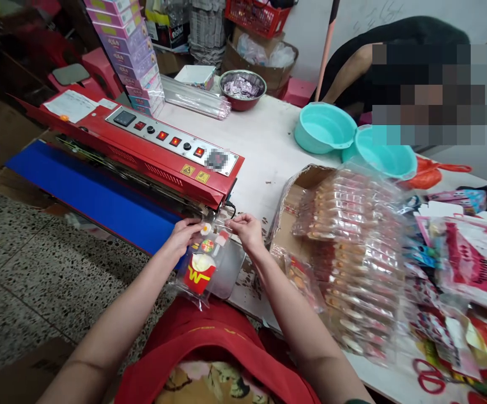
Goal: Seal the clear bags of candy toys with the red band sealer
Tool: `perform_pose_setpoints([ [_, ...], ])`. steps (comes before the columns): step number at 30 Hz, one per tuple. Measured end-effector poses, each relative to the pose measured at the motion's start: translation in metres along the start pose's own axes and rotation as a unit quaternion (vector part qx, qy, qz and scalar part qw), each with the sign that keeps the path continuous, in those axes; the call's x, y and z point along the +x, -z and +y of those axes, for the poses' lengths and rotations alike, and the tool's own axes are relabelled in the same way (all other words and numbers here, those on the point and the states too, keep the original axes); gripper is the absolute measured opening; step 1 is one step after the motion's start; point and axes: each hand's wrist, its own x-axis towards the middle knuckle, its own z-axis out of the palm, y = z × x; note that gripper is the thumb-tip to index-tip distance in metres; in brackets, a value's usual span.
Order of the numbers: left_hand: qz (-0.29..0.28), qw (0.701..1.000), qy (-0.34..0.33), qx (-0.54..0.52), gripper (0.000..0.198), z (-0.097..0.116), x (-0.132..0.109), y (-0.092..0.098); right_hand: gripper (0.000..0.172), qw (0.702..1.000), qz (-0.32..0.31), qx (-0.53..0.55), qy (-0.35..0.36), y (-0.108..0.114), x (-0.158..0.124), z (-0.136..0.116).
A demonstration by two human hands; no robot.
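Note:
A clear plastic bag (189, 280) hangs between my two hands at the near end of the red sealing machine (168, 163). Inside it show a red fries box with a yellow W (198, 274), a small pizza, an egg and a pink popsicle shape. The fingers of my left hand (181, 234) pinch the bag's upper left edge. My right hand (247, 231) pinches its upper right edge. The bag's top lies close to the machine's end, beside the blue conveyor belt (96, 191); whether it touches the machine I cannot tell.
To the right, a cardboard box (283, 216) holds many filled clear bags (357, 252). Turquoise basins (325, 128) stand beyond it, near a person in black (399, 62). Red scissors (429, 377) lie near right. A metal bowl of sachets (242, 90) and stacked purple boxes (128, 59) stand behind the machine.

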Motion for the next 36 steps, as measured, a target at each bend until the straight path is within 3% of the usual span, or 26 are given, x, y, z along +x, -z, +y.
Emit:
perform_pose_setpoints([
  [5,0.067,0.996,-0.057,-0.014,0.036,0.017,0.015,0.019,0.050,0.999,0.015,0.014,0.028,-0.030,0.006,0.007],
  [8,0.136,0.986,-0.097,0.010,0.031,0.037,0.024,0.036,0.047,0.986,0.019,-0.087,0.142,-0.002,-0.008,-0.011],
  [10,0.236,0.958,-0.143,0.074,0.030,0.052,0.029,0.050,0.047,0.949,0.048,-0.207,0.233,0.045,-0.018,-0.031],
  [12,0.318,0.919,-0.190,0.132,0.036,0.061,0.032,0.063,0.049,0.885,0.096,-0.340,0.304,0.109,-0.027,-0.055],
  [15,0.419,0.791,-0.348,0.279,0.050,0.055,0.029,0.073,0.048,0.735,0.189,-0.559,0.335,0.210,-0.032,-0.088],
  [17,0.400,0.710,-0.465,0.346,0.050,0.039,0.020,0.068,0.034,0.651,0.211,-0.670,0.288,0.263,-0.029,-0.102],
  [18,0.366,0.696,-0.505,0.356,0.046,0.029,0.014,0.062,0.025,0.623,0.216,-0.705,0.262,0.282,-0.026,-0.106],
  [20,0.296,0.693,-0.543,0.369,0.035,0.007,0.002,0.045,0.016,0.600,0.208,-0.738,0.229,0.307,-0.019,-0.110],
  [23,0.234,0.712,-0.534,0.391,0.024,-0.019,-0.013,0.019,0.021,0.637,0.145,-0.705,0.276,0.311,-0.015,-0.116],
  [26,0.181,0.730,-0.524,0.399,0.023,-0.031,-0.028,-0.005,0.022,0.733,0.074,-0.573,0.360,0.290,-0.027,-0.131],
  [28,0.132,0.746,-0.527,0.384,0.021,-0.032,-0.041,-0.023,0.020,0.790,0.070,-0.476,0.381,0.268,-0.044,-0.147],
  [31,0.045,0.789,-0.512,0.337,0.020,-0.020,-0.062,-0.059,0.015,0.829,0.089,-0.389,0.392,0.233,-0.073,-0.172],
  [36,-0.161,0.877,-0.399,0.212,0.039,0.022,-0.088,-0.120,0.012,0.884,0.056,-0.292,0.360,0.182,-0.096,-0.187],
])
